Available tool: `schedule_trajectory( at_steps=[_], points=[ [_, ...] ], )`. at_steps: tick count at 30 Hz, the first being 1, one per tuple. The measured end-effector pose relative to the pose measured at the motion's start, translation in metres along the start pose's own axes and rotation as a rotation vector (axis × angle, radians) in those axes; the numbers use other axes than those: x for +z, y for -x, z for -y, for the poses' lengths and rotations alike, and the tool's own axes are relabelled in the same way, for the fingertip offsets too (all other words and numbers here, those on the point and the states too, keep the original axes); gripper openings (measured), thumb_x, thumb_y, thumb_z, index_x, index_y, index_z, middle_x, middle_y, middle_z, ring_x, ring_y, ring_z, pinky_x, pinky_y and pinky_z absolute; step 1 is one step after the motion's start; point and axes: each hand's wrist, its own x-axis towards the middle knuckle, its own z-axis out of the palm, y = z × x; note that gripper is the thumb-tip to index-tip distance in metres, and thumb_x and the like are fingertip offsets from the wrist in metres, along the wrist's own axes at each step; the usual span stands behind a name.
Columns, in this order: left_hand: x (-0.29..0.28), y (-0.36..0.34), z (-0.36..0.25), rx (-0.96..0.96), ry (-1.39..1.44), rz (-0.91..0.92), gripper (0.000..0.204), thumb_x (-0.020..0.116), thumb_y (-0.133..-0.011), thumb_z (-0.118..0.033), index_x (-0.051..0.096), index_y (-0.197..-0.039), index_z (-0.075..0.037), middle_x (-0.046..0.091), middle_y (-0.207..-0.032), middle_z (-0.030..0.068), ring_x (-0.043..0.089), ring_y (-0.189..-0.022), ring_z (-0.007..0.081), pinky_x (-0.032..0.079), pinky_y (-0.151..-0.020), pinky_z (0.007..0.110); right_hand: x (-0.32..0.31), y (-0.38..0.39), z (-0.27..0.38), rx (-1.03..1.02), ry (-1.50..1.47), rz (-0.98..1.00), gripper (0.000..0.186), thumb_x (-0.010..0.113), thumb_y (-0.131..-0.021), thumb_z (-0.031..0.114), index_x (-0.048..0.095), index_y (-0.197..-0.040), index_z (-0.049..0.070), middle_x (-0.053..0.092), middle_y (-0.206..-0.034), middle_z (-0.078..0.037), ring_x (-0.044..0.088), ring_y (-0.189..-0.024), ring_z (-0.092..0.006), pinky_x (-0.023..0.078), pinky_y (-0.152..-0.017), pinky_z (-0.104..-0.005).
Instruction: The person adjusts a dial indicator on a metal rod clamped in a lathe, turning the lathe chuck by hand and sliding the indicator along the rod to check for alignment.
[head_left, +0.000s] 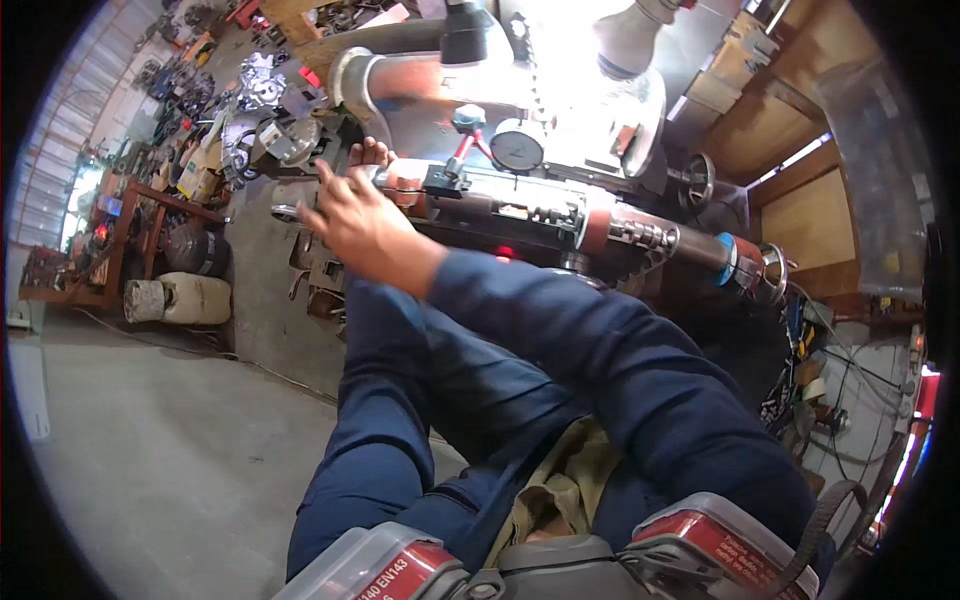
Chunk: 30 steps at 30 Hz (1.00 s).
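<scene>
– Where to find the shaft (548, 213)?
– Right of the right hand (368, 215) and left hand (370, 153), running left to right, slanting nearer.
– Gripping anything?
– Apparently not with the right, fingers spread; can't tell with the left, mostly hidden.

Navy-blue sleeve (610, 335), grey-faced dial gauge (517, 147), red gauge arm (461, 156), reddish-brown collar (597, 226), blue ring (727, 258), cream cylinder (198, 299).

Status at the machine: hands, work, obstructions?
Right hand near left end of machine, grip unclear. Left hand beyond, mostly hidden behind right. Dial gauge above machine, right of hands.
</scene>
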Motion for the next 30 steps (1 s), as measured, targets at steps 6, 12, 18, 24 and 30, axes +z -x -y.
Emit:
schedule_trajectory(
  at_steps=[6,12,18,24,30],
  points=[
    [0.053,-0.028,0.019,-0.121,-0.310,-0.289,0.027,0.057,-0.095,-0.032,0.056,-0.088,-0.006,0.065,-0.089,0.0147,0.066,-0.086,0.0237,0.057,-0.074,0.036,-0.141,0.173,-0.028,0.095,0.141,-0.490,0.020,0.064,-0.072,0.014,0.060,-0.091,0.008,0.060,-0.083,-0.008,0.057,-0.088,-0.0239,0.044,-0.082,-0.0388],
    [0.065,-0.023,0.037,0.067,-0.360,-0.521,0.020,0.058,-0.090,-0.023,0.056,-0.088,-0.003,0.065,-0.086,0.0134,0.067,-0.079,0.0265,0.058,-0.071,0.036,-0.178,0.187,-0.082,0.441,0.333,0.013,0.036,0.076,-0.068,0.023,0.065,-0.096,0.004,0.066,-0.085,-0.014,0.065,-0.085,-0.0314,0.050,-0.077,-0.0387],
    [0.031,-0.025,0.042,0.267,-0.171,-0.308,0.019,0.057,-0.085,-0.018,0.057,-0.092,0.000,0.061,-0.091,0.0116,0.061,-0.095,0.0256,0.051,-0.087,0.039,-0.166,0.179,-0.094,0.383,0.406,0.002,0.011,0.069,-0.062,0.013,0.068,-0.069,0.005,0.065,-0.070,-0.013,0.065,-0.073,-0.0287,0.052,-0.068,-0.0376],
    [0.048,-0.017,0.044,0.339,-0.336,-0.415,0.022,0.057,-0.086,-0.019,0.057,-0.096,0.001,0.061,-0.100,0.0139,0.057,-0.102,0.0275,0.046,-0.094,0.042,-0.163,0.183,-0.098,0.399,0.398,-0.018,0.010,0.068,-0.062,0.013,0.069,-0.069,0.005,0.065,-0.069,-0.012,0.065,-0.072,-0.0289,0.053,-0.066,-0.0375],
    [0.114,0.030,0.081,1.322,-1.907,-0.589,0.026,0.057,-0.087,-0.019,0.057,-0.106,-0.001,0.056,-0.120,0.0189,0.052,-0.114,0.0350,0.040,-0.099,0.047,-0.169,0.185,-0.095,0.461,0.340,0.055,0.024,0.078,-0.064,0.018,0.067,-0.080,0.004,0.066,-0.078,-0.015,0.065,-0.080,-0.0325,0.051,-0.072,-0.0412]
  ],
)
